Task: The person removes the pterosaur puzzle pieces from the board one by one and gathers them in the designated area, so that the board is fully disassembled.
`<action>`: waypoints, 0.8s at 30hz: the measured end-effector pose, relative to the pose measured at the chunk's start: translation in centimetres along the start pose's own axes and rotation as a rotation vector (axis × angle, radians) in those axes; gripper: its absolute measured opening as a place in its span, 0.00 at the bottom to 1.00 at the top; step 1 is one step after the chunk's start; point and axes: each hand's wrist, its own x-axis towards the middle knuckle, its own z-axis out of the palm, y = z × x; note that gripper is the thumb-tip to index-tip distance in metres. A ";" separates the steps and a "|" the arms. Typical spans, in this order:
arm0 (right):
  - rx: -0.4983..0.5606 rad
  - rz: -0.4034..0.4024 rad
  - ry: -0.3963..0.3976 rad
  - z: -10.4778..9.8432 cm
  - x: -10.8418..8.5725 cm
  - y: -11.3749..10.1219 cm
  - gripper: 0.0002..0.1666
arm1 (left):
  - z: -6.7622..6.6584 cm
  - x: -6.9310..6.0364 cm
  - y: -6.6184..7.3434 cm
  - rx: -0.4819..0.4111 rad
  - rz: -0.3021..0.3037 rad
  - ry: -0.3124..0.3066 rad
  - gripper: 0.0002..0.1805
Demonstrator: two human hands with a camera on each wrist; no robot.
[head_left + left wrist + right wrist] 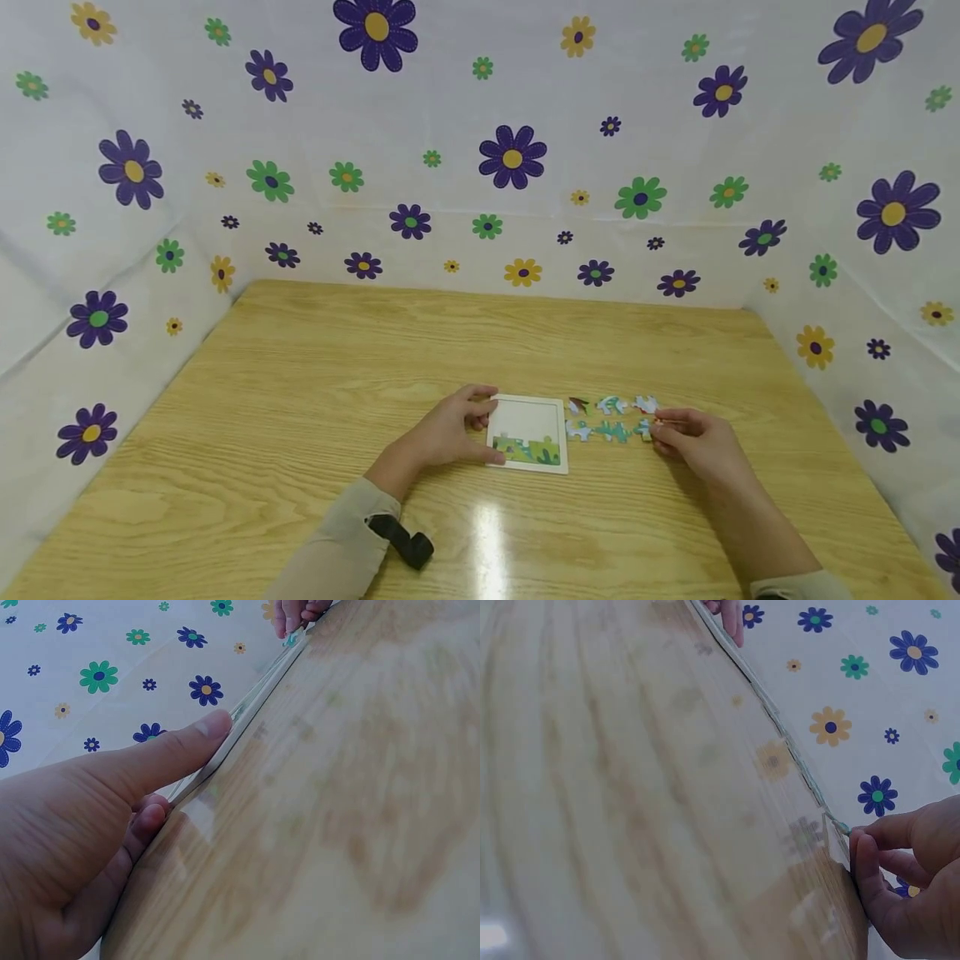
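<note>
My left hand (450, 429) holds the left side of a square white puzzle board (525, 408), thumb at the near corner and fingers toward the far one. Joined green pieces (528, 450) fill the board's lower strip; above them the recess is bare white. Just right of the board, several loose jigsaw pieces (613, 432) lie in two rows. At the right end of the nearer row my right hand (701, 442) pinches a jigsaw piece (643, 429) between thumb and fingers. The right wrist view shows those fingertips (862, 844) low at the tabletop, the piece seen edge-on.
The wooden table (337, 358) has a glossy surface with a light glare near its front. White cloth (450, 108) printed with flowers encloses the back and both sides. A black strap (405, 542) hangs from the left sleeve (337, 542).
</note>
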 end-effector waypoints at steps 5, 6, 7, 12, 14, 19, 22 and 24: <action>-0.055 -0.013 0.063 0.5 0.2 0.1 0.26 | -0.1 -0.1 0.0 0.012 0.001 0.007 0.49; -0.060 -0.010 0.068 0.5 0.2 0.1 0.26 | -0.1 0.0 0.0 0.017 0.002 0.005 0.49; -0.066 -0.007 0.075 0.6 0.2 0.1 0.26 | -0.1 0.0 0.0 0.021 0.004 0.003 0.49; -0.041 0.013 0.091 0.6 0.3 0.3 0.26 | 0.0 0.1 0.0 0.010 -0.002 -0.006 0.50; -0.030 0.020 0.096 0.6 0.3 0.3 0.26 | 0.0 0.1 -0.1 0.006 -0.006 -0.008 0.50; -0.043 0.038 0.131 0.8 0.3 0.3 0.27 | 0.0 0.1 -0.1 0.010 -0.003 -0.009 0.50; -0.064 0.039 0.151 1.0 0.2 0.3 0.28 | 0.0 0.0 0.0 0.000 -0.003 -0.011 0.50; -0.063 0.039 0.147 0.9 0.2 0.2 0.28 | -0.1 0.0 0.0 0.002 -0.005 -0.012 0.50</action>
